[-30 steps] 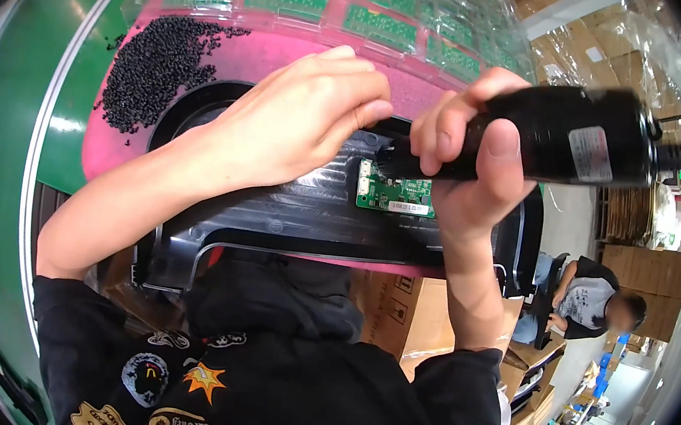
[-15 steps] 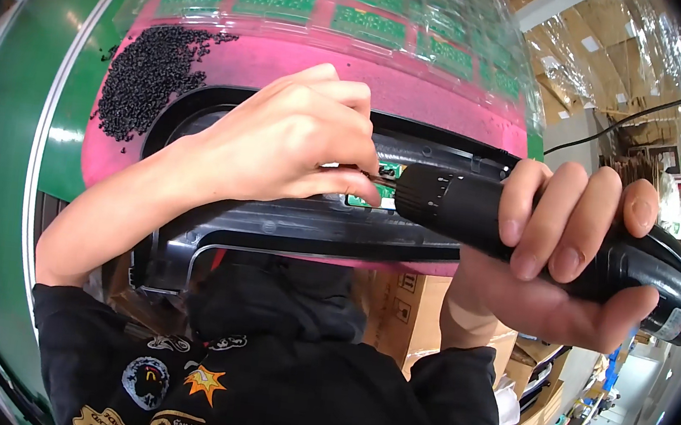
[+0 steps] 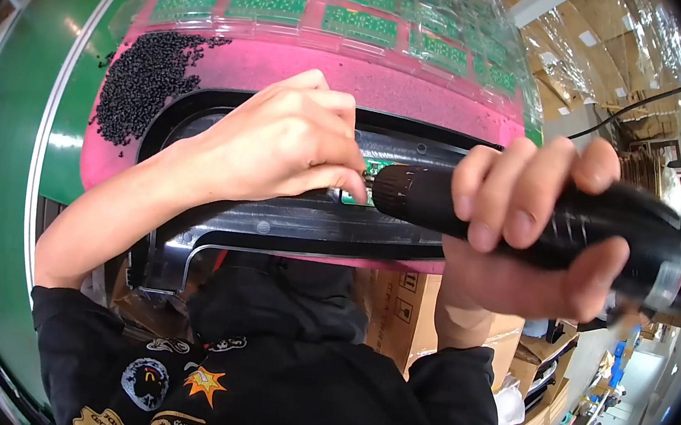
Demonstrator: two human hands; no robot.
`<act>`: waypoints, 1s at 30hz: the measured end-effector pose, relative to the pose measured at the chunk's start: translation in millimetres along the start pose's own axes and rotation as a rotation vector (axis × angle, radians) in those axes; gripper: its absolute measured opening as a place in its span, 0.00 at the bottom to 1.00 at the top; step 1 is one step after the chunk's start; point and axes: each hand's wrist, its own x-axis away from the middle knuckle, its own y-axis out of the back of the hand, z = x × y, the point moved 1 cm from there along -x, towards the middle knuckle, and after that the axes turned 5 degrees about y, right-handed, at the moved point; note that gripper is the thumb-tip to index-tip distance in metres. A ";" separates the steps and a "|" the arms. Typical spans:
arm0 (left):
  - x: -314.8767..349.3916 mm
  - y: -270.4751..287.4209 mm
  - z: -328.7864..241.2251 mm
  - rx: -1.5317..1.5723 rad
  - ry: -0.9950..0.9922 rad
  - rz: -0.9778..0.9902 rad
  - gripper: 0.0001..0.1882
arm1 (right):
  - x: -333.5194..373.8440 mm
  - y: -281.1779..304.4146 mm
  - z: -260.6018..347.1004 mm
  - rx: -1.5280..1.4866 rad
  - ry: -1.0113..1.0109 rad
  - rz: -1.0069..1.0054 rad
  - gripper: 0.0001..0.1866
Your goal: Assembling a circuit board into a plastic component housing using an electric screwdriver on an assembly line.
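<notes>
My right hand (image 3: 523, 211) is wrapped round a black electric screwdriver (image 3: 418, 197), held nearly level with its nose toward the left. The screwdriver's tip is over a small green circuit board (image 3: 353, 200), which sits inside a long black plastic housing (image 3: 314, 228). From the left, my left hand (image 3: 281, 144) reaches across the housing. Its thumb and fingers are pinched together right by the screwdriver's tip, and they hide whatever they hold. The left hand and the screwdriver's nose cover much of the board.
A heap of small black screws (image 3: 145, 84) lies on the pink mat (image 3: 306, 64) at the far left. Clear plastic trays (image 3: 360, 24) with several green boards stand at the back. Cardboard boxes (image 3: 408, 315) are below the work surface's near edge.
The screwdriver and my right hand have moved left, bringing the nose closer to my left fingers. My left hand has shifted slightly left and stays pinched.
</notes>
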 end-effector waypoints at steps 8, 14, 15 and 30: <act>-4.1 3.3 -2.7 -0.115 0.279 -0.016 0.15 | 11.6 10.9 -20.7 0.190 -0.166 0.031 0.22; -0.2 3.0 -0.8 -0.102 0.318 -0.036 0.11 | 12.3 6.2 -30.6 0.209 -0.199 0.092 0.21; 0.1 1.5 0.9 -0.098 0.321 -0.038 0.11 | 12.7 3.7 -33.0 0.219 -0.203 0.107 0.22; 5.3 2.7 4.7 -0.157 0.200 0.112 0.12 | 12.6 0.9 -20.5 0.100 -0.063 0.072 0.25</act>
